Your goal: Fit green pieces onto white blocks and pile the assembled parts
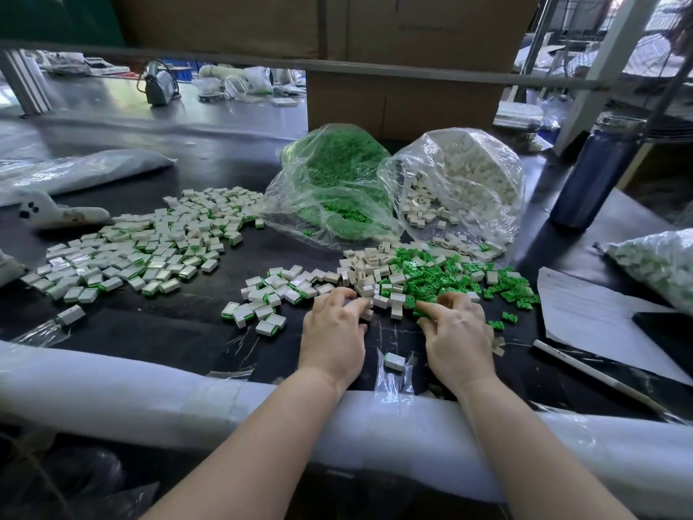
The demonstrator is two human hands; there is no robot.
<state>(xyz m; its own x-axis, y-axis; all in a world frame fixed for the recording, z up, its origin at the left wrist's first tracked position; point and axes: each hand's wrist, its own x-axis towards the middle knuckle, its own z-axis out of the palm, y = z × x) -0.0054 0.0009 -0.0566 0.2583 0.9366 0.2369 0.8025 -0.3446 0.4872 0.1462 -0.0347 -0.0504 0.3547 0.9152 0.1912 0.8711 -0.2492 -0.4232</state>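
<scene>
Green pieces (465,279) are lying in a loose heap on the black worktop (180,332), just beyond the right hand and mixed at their 9 o'clock edge with loose white blocks (371,268). The right hand (455,332) is reaching into the near edge of this heap, its fingers curled and pinching what looks like a green piece, though the grasp is partly hidden. The left hand (333,335) is lying at 9 o'clock of the right hand, its curled fingertips gripping a white block at the near edge of the white heap.

Assembled parts (270,298), white with a green edge showing, are lying scattered at 10 o'clock of the left hand. A far larger spread of assembled parts (150,245) is covering the worktop further out at 10 o'clock. One single assembled part (394,361) is sitting between the two wrists, on a scrap of clear film.

At 12 o'clock of the hands, a clear bag of green pieces (333,182) is lying open toward the heap, and touching it at its 3 o'clock side is a clear bag of white blocks (461,182), also spilling out. A dark blue bottle (592,174) is standing upright at 2 o'clock. A sheet of paper (592,313) is lying at 3 o'clock of the right hand. White foam padding (150,392) is running along the near worktop edge under both forearms.
</scene>
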